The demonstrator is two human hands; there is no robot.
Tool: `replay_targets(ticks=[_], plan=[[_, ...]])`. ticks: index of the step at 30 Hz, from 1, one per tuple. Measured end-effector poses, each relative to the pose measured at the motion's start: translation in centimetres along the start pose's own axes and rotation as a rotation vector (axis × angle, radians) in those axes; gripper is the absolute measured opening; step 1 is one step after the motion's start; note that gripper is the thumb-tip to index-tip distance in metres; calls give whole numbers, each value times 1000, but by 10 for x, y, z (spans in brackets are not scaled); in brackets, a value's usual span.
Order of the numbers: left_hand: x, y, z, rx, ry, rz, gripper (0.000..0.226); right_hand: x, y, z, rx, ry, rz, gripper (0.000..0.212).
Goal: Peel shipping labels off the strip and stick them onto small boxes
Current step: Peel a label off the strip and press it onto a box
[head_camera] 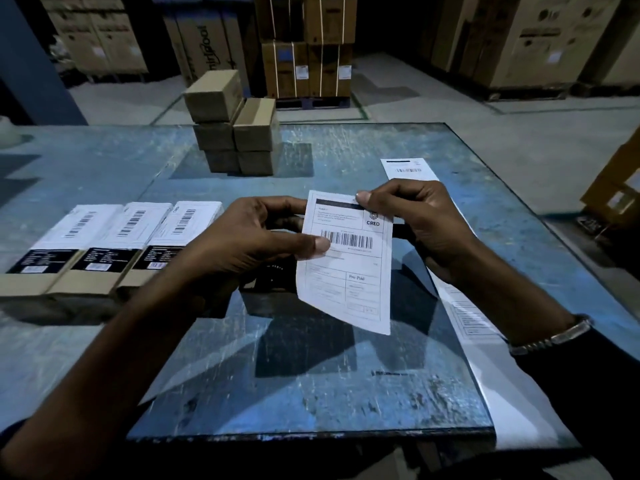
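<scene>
Head view, from the left: three small boxes (104, 244) lie side by side on the blue table (346, 393), just left of the left-hand fingers, each already bearing a white barcode label over a black printed panel; that small print is too blurred to read. Beyond the left hand, farther back on the table, stands a stack of plain brown boxes (228, 126) with no labels showing. Behind it, on the warehouse floor, a tall carton (204, 46) carries the word "Whirlpool" turned sideways.

Left hand (242, 244) has its fingers curled, the thumb pressing the left edge of a shipping label (349, 261) beside its barcode. Held between both hands above the table, this label reads "CRED" under a small shield logo at upper right and "Pre-Paid" lower down; the finer lines cannot be read. Right hand (419, 220) pinches the label's top right corner between thumb and forefinger, and a metal bracelet (554, 336) sits on that wrist.

Under and right of the right-hand fingers, the label strip (408, 169) runs along the table towards the near edge, a barcode visible at its far end
</scene>
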State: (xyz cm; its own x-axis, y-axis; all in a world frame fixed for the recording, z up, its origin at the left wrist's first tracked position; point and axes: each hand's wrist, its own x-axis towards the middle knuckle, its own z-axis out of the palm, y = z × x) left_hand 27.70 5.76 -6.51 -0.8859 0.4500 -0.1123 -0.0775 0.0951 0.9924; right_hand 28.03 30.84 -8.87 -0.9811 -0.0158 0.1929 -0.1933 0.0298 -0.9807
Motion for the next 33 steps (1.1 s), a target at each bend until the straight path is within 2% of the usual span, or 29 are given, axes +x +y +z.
replay_targets(ticks=[4, 11, 14, 18, 23, 33], plan=[[-19, -12, 10, -25, 88, 65, 51, -1, 0, 3, 129, -43, 31, 23], [-54, -36, 39, -71, 178, 45, 29, -3, 0, 7, 268, -56, 86, 14], [-66, -46, 50, -134, 263, 38, 24, -2, 1, 6, 213, -42, 85, 16], [-79, -61, 57, -227, 375, 82, 44, -4, 4, 7, -84, -63, -5, 17], [-78, -74, 57, -244, 449, 156, 59, -5, 5, 7, -288, -53, -77, 15], [-72, -81, 54, -255, 455, 136, 52, -3, 11, 2, -303, -73, 33, 16]])
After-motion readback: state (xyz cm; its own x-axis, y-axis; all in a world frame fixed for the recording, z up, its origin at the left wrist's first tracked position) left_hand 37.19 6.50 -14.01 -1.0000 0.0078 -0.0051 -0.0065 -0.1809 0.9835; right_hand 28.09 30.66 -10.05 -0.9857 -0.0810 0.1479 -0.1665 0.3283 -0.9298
